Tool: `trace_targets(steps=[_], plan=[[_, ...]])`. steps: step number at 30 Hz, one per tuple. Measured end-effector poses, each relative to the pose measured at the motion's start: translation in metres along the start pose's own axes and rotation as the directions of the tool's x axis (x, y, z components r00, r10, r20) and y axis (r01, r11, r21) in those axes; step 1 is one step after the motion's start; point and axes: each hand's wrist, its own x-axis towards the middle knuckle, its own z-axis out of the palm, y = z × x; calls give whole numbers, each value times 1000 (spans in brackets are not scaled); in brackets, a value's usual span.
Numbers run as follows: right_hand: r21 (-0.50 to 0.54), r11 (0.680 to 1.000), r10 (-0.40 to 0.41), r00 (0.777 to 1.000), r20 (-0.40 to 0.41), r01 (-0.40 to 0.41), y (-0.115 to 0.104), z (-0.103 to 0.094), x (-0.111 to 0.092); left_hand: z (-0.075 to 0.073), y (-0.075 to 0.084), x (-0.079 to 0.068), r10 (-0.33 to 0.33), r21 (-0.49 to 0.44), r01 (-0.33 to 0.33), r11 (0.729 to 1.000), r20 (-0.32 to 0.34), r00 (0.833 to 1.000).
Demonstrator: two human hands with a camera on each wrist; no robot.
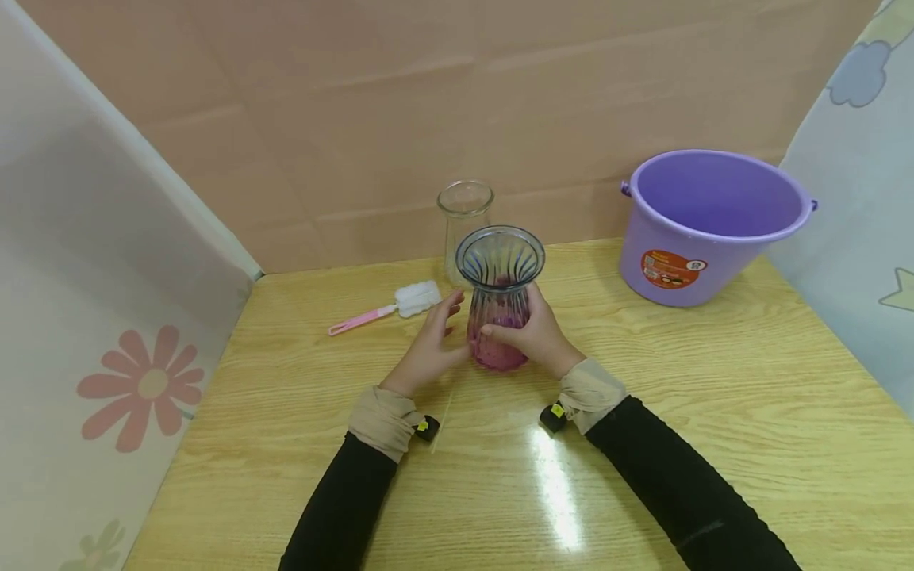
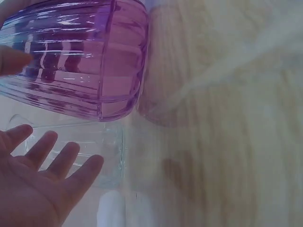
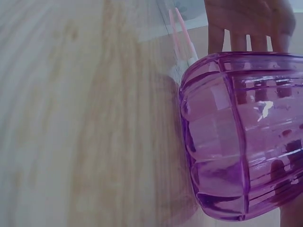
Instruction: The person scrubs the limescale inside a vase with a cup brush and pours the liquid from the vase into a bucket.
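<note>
Head view: two hands, two glass vases, one brush and one bucket are in sight. The ribbed vase (image 1: 498, 308), flared at the rim and shading from smoky blue to pink at its base, is upright at the middle of the frame. The right hand (image 1: 539, 337) grips it, fingers curled round its side; the left hand (image 1: 431, 349), just left of it in the frame, has its fingers parted and loosely bent, gripping nothing (whether its thumb touches the glass, I cannot tell). Just behind is the clear vase (image 1: 460, 238), smooth and round-lipped. Left of centre lies the brush (image 1: 416, 300), its slim pink handle looped, its head white and spongy. At upper right the smooth purple bucket (image 1: 721, 260) bears one red-orange label (image 1: 671, 270). One wood-grained surface (image 1: 250, 444) carries them all.

Left wrist view: the ribbed vase fills the upper left, sideways in the frame; four spread fingers of the left hand show at lower left, overlapping the clear vase.

Right wrist view: the glossy, scalloped pink base takes up the right side, the brush's pink loop above it.
</note>
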Motion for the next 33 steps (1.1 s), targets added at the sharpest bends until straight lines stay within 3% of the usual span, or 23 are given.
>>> trace_targets(steps=[8,17,27,33], plan=[[0,1000,10,1000,-2,-10,0,1,-4,14,4,3,-44,-39,47,998,70,997],[-6,1000,-25,1000,-3,25,-1,1,-1,28,9,12,-94,-58,94,994,-2,996],[-20,1000,-4,1000,-3,4,-6,1,-2,28,15,13,-116,-49,116,992,-12,993],[24,1000,-3,1000,1,3,-9,0,-3,27,16,13,-113,-36,112,993,-14,994]])
